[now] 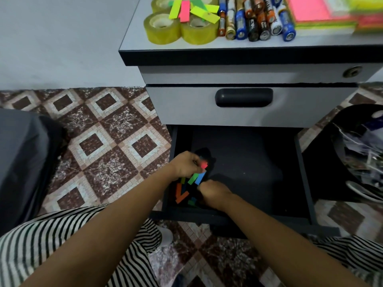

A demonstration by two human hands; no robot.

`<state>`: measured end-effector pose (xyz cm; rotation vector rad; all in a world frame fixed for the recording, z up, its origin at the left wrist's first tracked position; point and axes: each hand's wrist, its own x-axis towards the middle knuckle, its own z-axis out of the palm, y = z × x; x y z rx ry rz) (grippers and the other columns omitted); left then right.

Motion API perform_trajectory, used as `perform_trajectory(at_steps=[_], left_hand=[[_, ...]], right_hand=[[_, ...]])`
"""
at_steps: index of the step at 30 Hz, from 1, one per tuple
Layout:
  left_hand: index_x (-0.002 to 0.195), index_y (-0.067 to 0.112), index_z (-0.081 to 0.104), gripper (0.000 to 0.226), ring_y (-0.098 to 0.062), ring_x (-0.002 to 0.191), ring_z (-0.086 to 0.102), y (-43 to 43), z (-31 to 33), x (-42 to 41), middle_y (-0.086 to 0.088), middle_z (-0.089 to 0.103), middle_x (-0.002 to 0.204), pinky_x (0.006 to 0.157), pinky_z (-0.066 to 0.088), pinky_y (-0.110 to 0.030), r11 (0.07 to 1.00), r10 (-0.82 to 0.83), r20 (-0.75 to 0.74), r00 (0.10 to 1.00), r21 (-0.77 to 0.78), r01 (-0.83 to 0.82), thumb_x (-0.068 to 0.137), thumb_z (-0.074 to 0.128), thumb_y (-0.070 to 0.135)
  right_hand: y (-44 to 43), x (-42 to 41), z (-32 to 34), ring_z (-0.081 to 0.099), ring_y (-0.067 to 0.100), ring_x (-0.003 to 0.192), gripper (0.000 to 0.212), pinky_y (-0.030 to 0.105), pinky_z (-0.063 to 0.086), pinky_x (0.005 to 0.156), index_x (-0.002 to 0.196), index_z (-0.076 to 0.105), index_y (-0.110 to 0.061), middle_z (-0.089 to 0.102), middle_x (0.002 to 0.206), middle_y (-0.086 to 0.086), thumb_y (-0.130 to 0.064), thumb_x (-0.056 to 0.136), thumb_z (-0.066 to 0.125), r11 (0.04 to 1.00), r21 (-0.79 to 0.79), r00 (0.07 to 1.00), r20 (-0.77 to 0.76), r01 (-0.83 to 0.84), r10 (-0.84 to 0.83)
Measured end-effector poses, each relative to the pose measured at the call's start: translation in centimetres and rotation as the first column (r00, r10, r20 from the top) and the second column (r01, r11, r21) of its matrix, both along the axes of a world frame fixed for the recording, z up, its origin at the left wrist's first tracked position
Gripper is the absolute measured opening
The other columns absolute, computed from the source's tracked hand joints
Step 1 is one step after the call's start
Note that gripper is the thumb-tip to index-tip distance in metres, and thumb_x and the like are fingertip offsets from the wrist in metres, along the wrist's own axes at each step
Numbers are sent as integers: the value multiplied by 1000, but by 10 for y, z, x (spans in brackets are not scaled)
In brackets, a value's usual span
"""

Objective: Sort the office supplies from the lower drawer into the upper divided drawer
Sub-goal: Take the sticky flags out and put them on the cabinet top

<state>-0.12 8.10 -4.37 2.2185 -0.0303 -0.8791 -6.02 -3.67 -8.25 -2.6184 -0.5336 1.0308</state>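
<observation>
Where brown-and-cream patterned floor tiles (107, 129) meet a pale wall (62, 38) at 11 o'clock, a grey cabinet (132, 36) with a black-edged top fills the frame from 12 to 3 o'clock. On its top, from 12 toward 2 o'clock, sit rolls of clear tape (163, 27) with neon sticky flags (184, 10) strewn over them, a row of batteries (257, 23) lying side by side, and stacked pink and yellow note pads (310, 9). Below come a top drawer front (228, 74) with a lock (352, 71) and a middle drawer (186, 106), closed, with a black handle (244, 97). The lower drawer (248, 162) is pulled out at centre, and the closed drawer above overhangs its back. A small heap of orange, green and blue paper flags (182, 193) lies in the lower drawer's corner at 7 o'clock. The person's left hand (186, 164) is over the heap at its 12 o'clock, fingers curled, pinching a red flag (204, 164). The right hand (213, 192), at the heap's 3 o'clock, is curled knuckles-up against the flags and hides part of them; whether it grasps any cannot be told. Striped trouser legs (62, 235) frame the forearms at 5 and 8 o'clock. A dark grey shape (20, 162) stands at 9 o'clock. A black bin (319, 172) holding crumpled clear plastic is at 3 o'clock, just beside the drawer's right wall.
</observation>
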Motion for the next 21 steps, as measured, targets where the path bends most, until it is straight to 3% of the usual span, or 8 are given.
perform_trajectory(at_steps=[4, 7, 10, 13, 15, 18, 21], left_hand=[[93, 3, 65, 12, -8, 64, 52, 0, 1, -1, 1, 54, 71, 56, 46, -16, 998, 47, -23, 999, -41, -48, 86, 67, 12], [97, 1, 65, 16, -7, 66, 53, 0, 1, 0, 1, 55, 73, 56, 46, -16, 997, 55, -32, 998, -48, -56, 86, 67, 13], [94, 3, 65, 13, -9, 68, 53, 0, 1, 0, 0, 55, 74, 60, 48, -19, 997, 56, -40, 998, -53, -58, 86, 67, 13], [88, 7, 63, 7, -8, 67, 53, 0, 1, -1, 0, 55, 73, 60, 48, -19, 997, 57, -37, 998, -58, -59, 86, 67, 13], [89, 5, 64, 8, -10, 69, 55, 0, 0, -1, -2, 57, 76, 62, 49, -20, 996, 62, -39, 997, -58, -64, 86, 67, 13], [97, -3, 64, 19, -15, 75, 57, 1, -1, -1, -10, 59, 86, 64, 51, -22, 997, 55, -39, 998, -48, -57, 86, 67, 13], [102, -4, 63, 23, -19, 82, 60, 1, -3, -1, -17, 62, 97, 64, 52, -22, 997, 56, -41, 998, -58, -59, 87, 65, 14]], right_hand=[[1, 0, -1, 52, 26, 80, 16, 29, 37, 66, 87, 60, 0, 56, 91, 18, -15, 90, 54, 999, 34, 997, -72, 26, -23], [1, 1, -3, 51, 24, 76, 32, 30, 37, 64, 58, 42, -13, 49, 75, 10, -11, 89, 52, 998, 37, 996, -79, 42, -39], [1, 1, 1, 51, 26, 77, 28, 31, 37, 64, 63, 46, -11, 50, 80, 11, -12, 91, 48, 998, 45, 995, -96, 43, -38], [1, 1, 1, 57, 30, 88, 19, 35, 44, 72, 88, 63, -5, 60, 99, 17, -15, 92, 48, 996, 79, 992, -125, 46, -36], [1, 1, -2, 54, 27, 82, 19, 34, 41, 68, 78, 57, -7, 61, 98, 18, -15, 93, 48, 995, 95, 992, -121, 38, -27], [2, 0, -5, 47, 23, 75, 33, 30, 33, 60, 61, 39, -11, 53, 77, 12, -11, 93, 46, 993, 110, 993, -115, 46, -34], [-1, 0, -7, 52, 26, 76, 23, 29, 37, 62, 68, 49, -5, 59, 84, 17, -10, 90, 51, 982, 139, 980, -169, 127, -103]])
